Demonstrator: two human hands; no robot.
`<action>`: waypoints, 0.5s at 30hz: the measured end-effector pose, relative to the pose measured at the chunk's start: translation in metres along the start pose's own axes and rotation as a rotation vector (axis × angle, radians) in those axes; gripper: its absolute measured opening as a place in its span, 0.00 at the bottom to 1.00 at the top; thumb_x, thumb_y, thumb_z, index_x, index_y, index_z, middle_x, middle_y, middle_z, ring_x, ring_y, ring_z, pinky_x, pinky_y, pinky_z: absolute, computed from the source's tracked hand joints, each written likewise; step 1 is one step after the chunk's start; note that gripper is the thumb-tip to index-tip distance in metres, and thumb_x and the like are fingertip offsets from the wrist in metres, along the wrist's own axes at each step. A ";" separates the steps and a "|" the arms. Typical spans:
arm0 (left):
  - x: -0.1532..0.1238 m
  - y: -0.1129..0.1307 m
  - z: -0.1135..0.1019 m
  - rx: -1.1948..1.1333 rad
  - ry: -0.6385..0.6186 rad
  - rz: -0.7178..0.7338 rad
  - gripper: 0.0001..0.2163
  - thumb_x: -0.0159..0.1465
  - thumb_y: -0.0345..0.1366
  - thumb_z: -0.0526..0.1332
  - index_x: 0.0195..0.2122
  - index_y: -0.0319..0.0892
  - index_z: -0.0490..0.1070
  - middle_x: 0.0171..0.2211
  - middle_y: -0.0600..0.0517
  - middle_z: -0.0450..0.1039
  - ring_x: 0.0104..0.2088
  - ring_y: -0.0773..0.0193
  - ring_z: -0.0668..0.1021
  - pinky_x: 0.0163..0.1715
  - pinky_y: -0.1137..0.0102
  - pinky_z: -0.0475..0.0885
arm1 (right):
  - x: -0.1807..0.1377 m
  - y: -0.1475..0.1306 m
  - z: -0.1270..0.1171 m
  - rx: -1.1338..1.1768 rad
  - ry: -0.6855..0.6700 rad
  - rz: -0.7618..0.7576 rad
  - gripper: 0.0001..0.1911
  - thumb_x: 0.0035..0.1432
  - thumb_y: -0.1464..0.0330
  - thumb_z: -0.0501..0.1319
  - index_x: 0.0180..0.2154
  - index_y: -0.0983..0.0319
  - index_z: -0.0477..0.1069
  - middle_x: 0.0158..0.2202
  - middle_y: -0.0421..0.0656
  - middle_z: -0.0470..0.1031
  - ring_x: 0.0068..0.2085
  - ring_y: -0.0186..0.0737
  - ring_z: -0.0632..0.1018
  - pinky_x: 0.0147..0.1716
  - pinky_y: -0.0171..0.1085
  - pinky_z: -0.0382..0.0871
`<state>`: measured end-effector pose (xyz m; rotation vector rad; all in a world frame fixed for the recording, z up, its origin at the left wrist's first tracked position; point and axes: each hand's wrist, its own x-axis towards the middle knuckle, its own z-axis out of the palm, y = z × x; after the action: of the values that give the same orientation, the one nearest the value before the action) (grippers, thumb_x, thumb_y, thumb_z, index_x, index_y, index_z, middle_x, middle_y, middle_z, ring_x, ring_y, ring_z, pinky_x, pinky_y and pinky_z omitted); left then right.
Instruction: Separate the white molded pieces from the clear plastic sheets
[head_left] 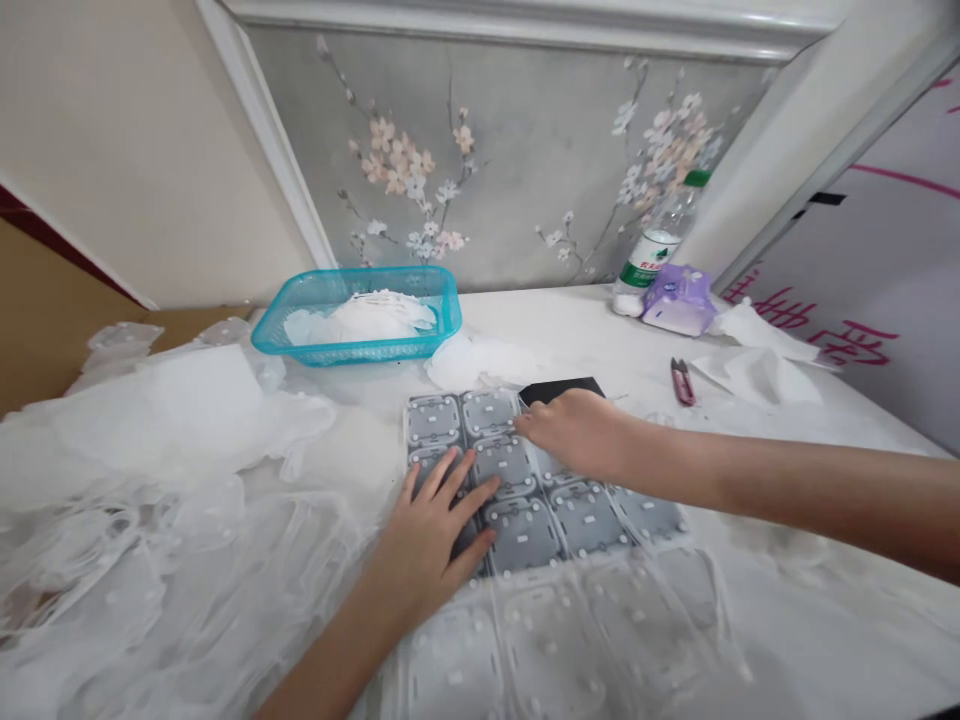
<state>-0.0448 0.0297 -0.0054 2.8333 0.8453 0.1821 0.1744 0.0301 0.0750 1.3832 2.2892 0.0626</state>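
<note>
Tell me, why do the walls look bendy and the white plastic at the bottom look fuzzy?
Head view: the wide lens bows the wall trim near the edges; the white plastic sheets near the camera blur, while the left hand, right hand and grey tray sheet stay fairly sharp; soft, even light, faint shadows.

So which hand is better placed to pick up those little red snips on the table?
Probably the right hand: the red snips lie just beyond it, while the left hand is pressed flat on the grey sheet, farther away.
</note>
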 end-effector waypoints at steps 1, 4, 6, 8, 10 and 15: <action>0.000 0.000 0.000 0.000 0.001 0.000 0.21 0.66 0.45 0.47 0.61 0.55 0.54 0.64 0.52 0.49 0.63 0.49 0.54 0.56 0.47 0.56 | -0.001 0.002 -0.004 -0.003 -0.033 0.010 0.14 0.49 0.83 0.55 0.38 0.68 0.70 0.32 0.51 0.75 0.30 0.42 0.77 0.23 0.34 0.57; -0.001 0.000 0.000 0.007 -0.004 -0.002 0.21 0.67 0.45 0.47 0.61 0.55 0.53 0.65 0.52 0.48 0.63 0.50 0.54 0.56 0.47 0.55 | -0.005 0.014 -0.007 0.010 -0.077 0.036 0.15 0.51 0.81 0.55 0.41 0.67 0.69 0.32 0.50 0.75 0.31 0.44 0.78 0.24 0.35 0.58; -0.002 0.000 0.000 0.012 -0.008 -0.008 0.21 0.67 0.45 0.46 0.61 0.55 0.52 0.65 0.52 0.48 0.63 0.51 0.54 0.56 0.47 0.55 | -0.011 0.024 0.001 0.088 -0.028 0.109 0.13 0.57 0.75 0.52 0.44 0.66 0.67 0.33 0.49 0.75 0.32 0.45 0.78 0.25 0.35 0.60; -0.002 -0.001 0.000 0.010 -0.011 -0.007 0.21 0.67 0.45 0.46 0.62 0.56 0.51 0.65 0.52 0.47 0.63 0.51 0.53 0.56 0.47 0.55 | -0.020 0.035 0.015 0.226 0.050 0.197 0.17 0.60 0.64 0.51 0.49 0.64 0.64 0.39 0.49 0.75 0.33 0.45 0.78 0.27 0.37 0.62; -0.002 -0.001 0.000 0.002 -0.015 -0.001 0.22 0.67 0.45 0.46 0.62 0.56 0.50 0.65 0.52 0.46 0.63 0.50 0.53 0.56 0.47 0.55 | -0.032 0.043 0.032 0.357 0.044 0.217 0.32 0.52 0.52 0.57 0.54 0.62 0.59 0.48 0.51 0.71 0.36 0.47 0.77 0.30 0.39 0.65; -0.002 -0.002 -0.001 -0.005 -0.034 -0.013 0.22 0.67 0.45 0.46 0.63 0.58 0.47 0.66 0.54 0.45 0.63 0.51 0.53 0.56 0.46 0.54 | -0.054 0.064 0.052 0.475 -0.041 0.269 0.22 0.53 0.61 0.57 0.49 0.61 0.66 0.46 0.48 0.72 0.42 0.47 0.76 0.36 0.39 0.66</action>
<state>-0.0475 0.0304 -0.0050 2.8172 0.8544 0.1331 0.2691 0.0060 0.0652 1.8998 2.1513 -0.4463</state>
